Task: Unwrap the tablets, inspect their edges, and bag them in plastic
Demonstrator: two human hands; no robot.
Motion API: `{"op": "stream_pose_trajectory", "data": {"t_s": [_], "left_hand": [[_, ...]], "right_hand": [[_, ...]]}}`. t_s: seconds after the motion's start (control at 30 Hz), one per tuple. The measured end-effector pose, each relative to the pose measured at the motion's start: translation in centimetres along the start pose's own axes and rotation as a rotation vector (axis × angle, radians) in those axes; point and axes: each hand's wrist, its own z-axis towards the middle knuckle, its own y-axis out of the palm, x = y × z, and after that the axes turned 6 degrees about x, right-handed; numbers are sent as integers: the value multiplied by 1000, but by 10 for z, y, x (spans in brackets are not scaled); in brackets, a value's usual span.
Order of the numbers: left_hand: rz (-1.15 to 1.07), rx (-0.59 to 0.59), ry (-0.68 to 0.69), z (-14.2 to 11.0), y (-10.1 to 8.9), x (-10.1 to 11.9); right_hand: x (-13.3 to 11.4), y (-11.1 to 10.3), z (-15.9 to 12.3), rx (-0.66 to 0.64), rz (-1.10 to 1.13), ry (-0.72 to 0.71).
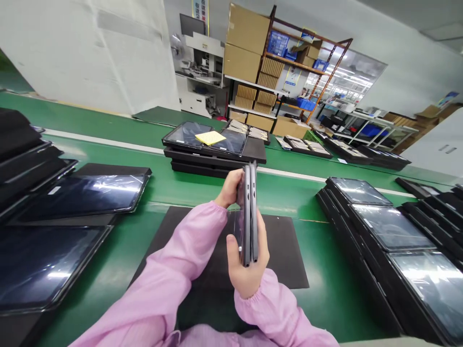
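Note:
Two tablets stand on edge, pressed side by side, with their thin grey sides and small slots turned towards me. My left hand grips them near the far end, its fingertips partly hidden behind the left screen. Around the near end wraps my right hand, thumb on the left face and fingers on the right one. Both tablets are held above a dark mat that lies on the green bench.
Trays of screens are stacked on the right. More black-framed screens lie on the left beside a pile of black trays. Ahead, stacked trays carry tablets and a yellow paper pad. Boxes of parts stand farther back.

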Motion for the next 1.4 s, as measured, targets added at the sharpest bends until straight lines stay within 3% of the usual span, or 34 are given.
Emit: {"op": "stream_pose_trajectory", "data": {"t_s": [0.1, 0.23, 0.37, 0.53, 0.77, 0.97, 1.4], "left_hand": [[46, -49, 122, 6, 10, -11], [76, -97, 183, 4, 15, -18], [84, -111, 192, 6, 13, -20], [93, -39, 209, 8, 7, -25], [35, -23, 106, 17, -5, -31], [33, -8, 129, 18, -4, -31], [16, -23, 161, 20, -2, -32]], "right_hand": [[9, 2, 1, -40, 4, 80], [9, -7, 6, -104, 62, 112], [4, -11, 11, -119, 81, 130], [9, -11, 18, -153, 109, 109], [21, -12, 32, -321, 316, 131], [26, -11, 28, -290, 411, 270], [24, -4, 28, -208, 550, 399]]}}
